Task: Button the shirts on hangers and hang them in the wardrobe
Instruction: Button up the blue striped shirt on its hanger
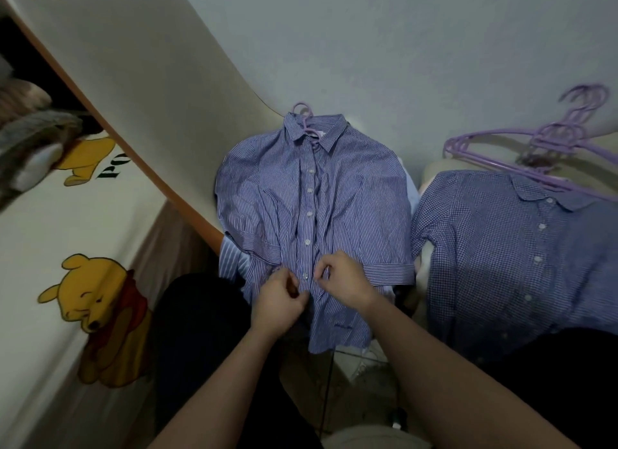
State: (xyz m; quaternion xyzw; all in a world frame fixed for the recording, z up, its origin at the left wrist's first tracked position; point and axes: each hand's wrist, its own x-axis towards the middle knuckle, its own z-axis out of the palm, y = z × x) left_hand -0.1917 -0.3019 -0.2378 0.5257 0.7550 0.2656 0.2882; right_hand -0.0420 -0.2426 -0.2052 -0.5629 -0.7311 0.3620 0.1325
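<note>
A blue-and-white striped short-sleeved shirt (274, 194) lies flat in the middle on a purple hanger (302, 114), whose hook shows above the collar. Its white buttons run down the placket and look fastened from the collar down to near the hem. My left hand (279, 303) pinches the left side of the placket low on the shirt. My right hand (344, 278) pinches the right side at the same height, beside a white button (305, 275). A blue checked shirt (501, 254) lies to the right, its buttons visible.
Several empty purple hangers (521, 147) lie stacked above the checked shirt. A bed with a cartoon-bear sheet (97, 301) fills the left side. A cream board with an orange edge (140, 114) slants behind the striped shirt. My dark-trousered legs (200, 341) sit at the bottom.
</note>
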